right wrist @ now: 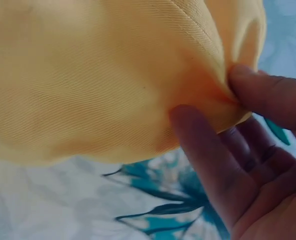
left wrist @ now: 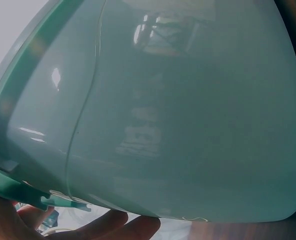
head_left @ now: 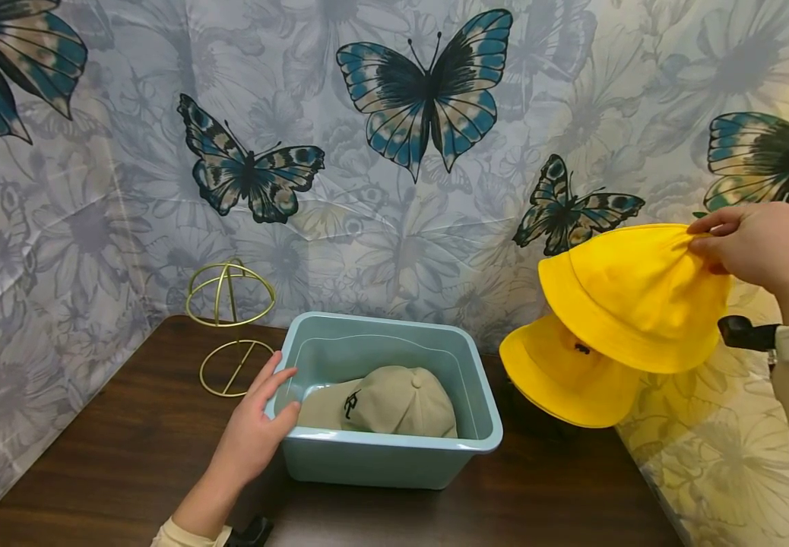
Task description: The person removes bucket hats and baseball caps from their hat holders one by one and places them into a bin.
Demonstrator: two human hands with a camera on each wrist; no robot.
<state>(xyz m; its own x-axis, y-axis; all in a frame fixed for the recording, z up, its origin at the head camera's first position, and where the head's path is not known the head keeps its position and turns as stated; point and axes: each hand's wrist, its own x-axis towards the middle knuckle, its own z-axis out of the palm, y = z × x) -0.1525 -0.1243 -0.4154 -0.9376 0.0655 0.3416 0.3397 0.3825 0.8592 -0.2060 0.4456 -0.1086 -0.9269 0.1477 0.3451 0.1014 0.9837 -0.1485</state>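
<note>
One probably light, soft yellow hat suits the right hand pinching its crown; left hand, fingers spread, touches the bin.

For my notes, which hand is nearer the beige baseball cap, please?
The left hand, at the bin left of the baseball cap; the right hand is farther, up and right.

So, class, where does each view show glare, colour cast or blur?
Head view: mostly crisp, with a yellowish cast on the patterned backdrop at lower right; left wrist view: white glints and faint reflections on the blue-green bin; right wrist view: the held yellow hat looks paler, its folds shaded orange, the backdrop behind blurred.
</note>
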